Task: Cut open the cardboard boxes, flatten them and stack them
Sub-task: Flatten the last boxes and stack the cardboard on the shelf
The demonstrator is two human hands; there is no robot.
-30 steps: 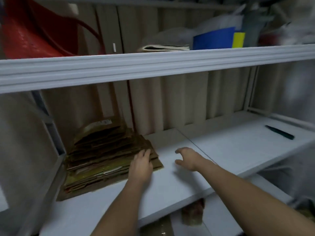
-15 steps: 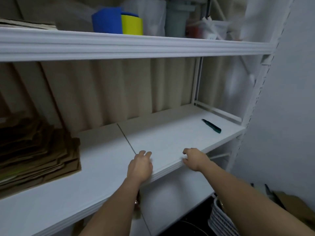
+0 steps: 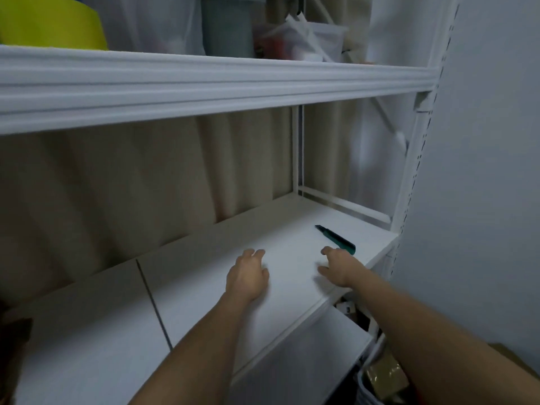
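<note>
Your right hand (image 3: 336,268) reaches over the shelf (image 3: 204,302) with fingers loosely spread, holding nothing, its fingertips just short of the dark green cutter (image 3: 336,239) — likely parked here for the next box. The cutter lies flat, long axis diagonal, tip pointing back-left. Your left hand (image 3: 248,276) hovers open and empty.

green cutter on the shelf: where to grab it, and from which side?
Likely the cutter's wider green body near the right hand, not the narrow dark tip pointing toward the back left. It lies flat on the white shelf, so come from above and pinch across its long sides. The right hand is nearest.
</note>
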